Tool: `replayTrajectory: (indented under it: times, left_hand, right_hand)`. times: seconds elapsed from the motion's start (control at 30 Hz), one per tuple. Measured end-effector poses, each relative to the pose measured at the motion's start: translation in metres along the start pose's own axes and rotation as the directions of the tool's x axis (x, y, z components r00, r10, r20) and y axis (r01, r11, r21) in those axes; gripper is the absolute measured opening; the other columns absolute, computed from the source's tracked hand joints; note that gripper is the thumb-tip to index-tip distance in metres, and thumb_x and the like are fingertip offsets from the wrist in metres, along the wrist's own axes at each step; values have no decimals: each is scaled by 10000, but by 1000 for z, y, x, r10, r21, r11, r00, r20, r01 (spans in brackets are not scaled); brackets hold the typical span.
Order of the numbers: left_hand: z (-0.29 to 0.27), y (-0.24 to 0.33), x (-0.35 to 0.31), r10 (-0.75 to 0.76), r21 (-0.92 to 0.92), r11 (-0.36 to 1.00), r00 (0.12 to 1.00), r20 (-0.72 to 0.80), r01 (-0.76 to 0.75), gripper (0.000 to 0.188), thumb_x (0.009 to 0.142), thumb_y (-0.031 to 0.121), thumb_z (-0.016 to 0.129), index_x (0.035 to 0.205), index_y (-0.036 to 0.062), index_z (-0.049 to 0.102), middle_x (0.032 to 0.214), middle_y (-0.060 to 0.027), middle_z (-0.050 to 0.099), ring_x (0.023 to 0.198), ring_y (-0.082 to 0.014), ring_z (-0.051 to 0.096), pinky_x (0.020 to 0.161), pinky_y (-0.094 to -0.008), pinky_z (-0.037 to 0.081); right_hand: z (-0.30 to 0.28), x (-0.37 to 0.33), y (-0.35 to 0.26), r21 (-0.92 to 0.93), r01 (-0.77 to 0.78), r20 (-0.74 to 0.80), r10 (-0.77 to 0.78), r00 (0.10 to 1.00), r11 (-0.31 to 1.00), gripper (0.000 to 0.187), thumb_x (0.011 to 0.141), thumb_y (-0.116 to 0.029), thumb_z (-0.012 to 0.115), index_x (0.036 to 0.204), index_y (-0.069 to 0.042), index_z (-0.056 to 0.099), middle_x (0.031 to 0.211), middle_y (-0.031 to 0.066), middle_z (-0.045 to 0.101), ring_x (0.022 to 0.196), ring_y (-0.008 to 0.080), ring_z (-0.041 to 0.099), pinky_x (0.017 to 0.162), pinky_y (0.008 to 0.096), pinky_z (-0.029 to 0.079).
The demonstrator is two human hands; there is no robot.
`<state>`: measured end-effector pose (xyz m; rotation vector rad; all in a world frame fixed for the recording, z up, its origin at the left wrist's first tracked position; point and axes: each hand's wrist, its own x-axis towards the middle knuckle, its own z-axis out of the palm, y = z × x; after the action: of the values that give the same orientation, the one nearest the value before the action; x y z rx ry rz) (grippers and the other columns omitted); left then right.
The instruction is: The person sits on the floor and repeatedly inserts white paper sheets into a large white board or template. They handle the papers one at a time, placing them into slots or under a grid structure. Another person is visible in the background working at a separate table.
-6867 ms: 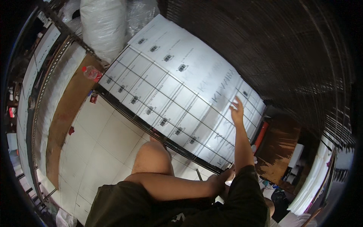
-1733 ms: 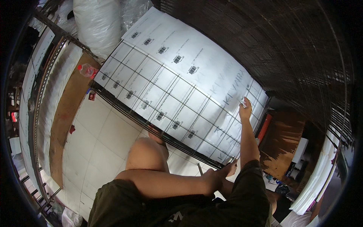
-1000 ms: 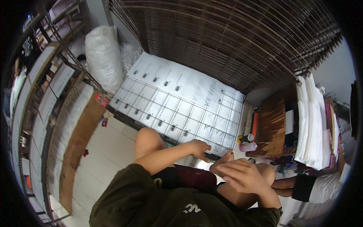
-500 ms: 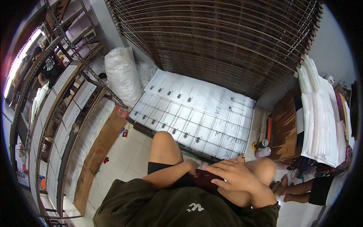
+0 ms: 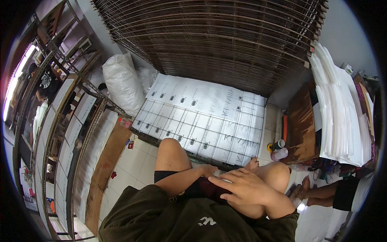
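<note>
I sit with bent knees before a low stack of white sheets point(image 5: 193, 119) under a dark wire grid. My right hand point(image 5: 242, 183) lies over my lap, palm down, with its fingers stretched out and somewhat apart; it grips nothing that I can see. Close by on its left, my left hand point(image 5: 207, 171) rests on my lap near the fingertips of the right. Its fingers are mostly hidden, so what they hold, if anything, does not show. Dark red cloth point(image 5: 207, 187) shows in my lap beneath both hands.
Beyond the sheets rises a large rack of dark metal grids point(image 5: 209, 40). A filled plastic sack point(image 5: 121, 84) and metal shelving point(image 5: 52, 133) stand left. Piled white sheets point(image 5: 338, 109), a bottle point(image 5: 279, 153) and another person's legs point(image 5: 322, 197) are at right. A second person point(image 5: 48, 82) is far left.
My view has turned slightly, so the rack and stack sit further left in the picture. Both hands stay over my lap, with little movement.
</note>
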<state>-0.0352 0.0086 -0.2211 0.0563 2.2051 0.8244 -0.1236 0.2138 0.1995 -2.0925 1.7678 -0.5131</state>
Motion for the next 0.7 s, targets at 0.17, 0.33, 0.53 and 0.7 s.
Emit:
replayTrajectory:
  times: [0.17,0.33,0.53,0.7]
  left_hand:
    - [-33,45,-23,3,-76,997,1000,-10,-4,789,723,665,611,1267,102,512,1194,-203,603,1120,-358,572,917,-436,440]
    - [-49,69,-61,-13,-40,999,999,-41,12,766,729,645,616,1253,95,515,1198,-203,599,1124,-360,565,919,-433,434]
    - [-57,74,-55,-10,-36,999,1000,6,10,729,748,600,624,1243,76,512,1205,-205,596,1124,-357,564,915,-440,439]
    - [-44,53,-32,60,-68,996,998,-22,-61,706,770,568,620,1255,68,507,1209,-206,591,1112,-355,569,915,-423,446]
  right_hand:
    - [1,-9,3,-23,-22,-8,22,1000,999,616,878,-351,588,1434,-187,381,1163,122,575,1054,301,567,906,425,430]
    - [1,-5,-1,35,-31,55,29,998,999,624,887,-306,579,1449,-164,346,1240,165,534,1125,307,524,900,419,399]
    - [8,-11,7,35,-31,12,30,999,999,651,877,-321,593,1459,-193,331,1209,145,556,1084,318,557,922,442,421]
    - [19,-10,10,61,-52,-6,52,999,997,649,875,-295,594,1455,-176,327,1218,160,537,1161,317,507,939,474,404]
